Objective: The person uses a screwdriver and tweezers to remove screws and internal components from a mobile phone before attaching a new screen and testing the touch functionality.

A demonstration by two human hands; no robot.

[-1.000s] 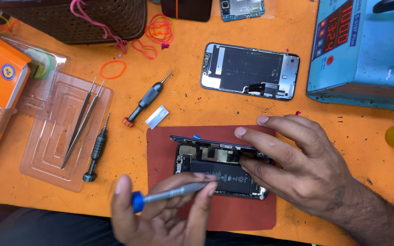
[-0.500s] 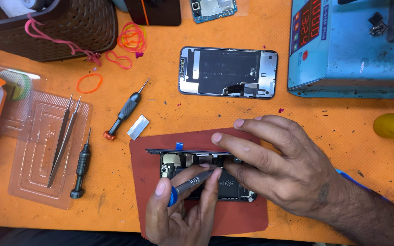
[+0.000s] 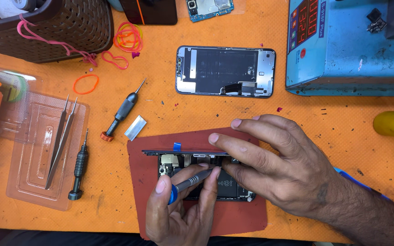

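Note:
An opened phone (image 3: 178, 165) lies on a dark red mat (image 3: 142, 182), its screen panel tilted up along the far edge. My left hand (image 3: 183, 214) grips a grey screwdriver with a blue cap (image 3: 188, 183), its tip pointing into the phone's insides. My right hand (image 3: 274, 164) rests on the phone from the right, fingers pressing the raised screen edge and the body. The phone's right half is hidden under that hand.
A second phone frame (image 3: 224, 71) lies beyond the mat. Left of the mat are a black screwdriver with an orange cap (image 3: 120, 113), a small metal plate (image 3: 135, 127), and a clear tray (image 3: 33, 173) with tweezers (image 3: 60, 139) and another screwdriver (image 3: 78, 166). A blue machine (image 3: 356, 45) stands at the back right, a dark basket (image 3: 55, 27) at the back left.
My left hand has turned the screwdriver from lying flat to pointing into the phone. The view has shifted, so everything sits lower and more to the left.

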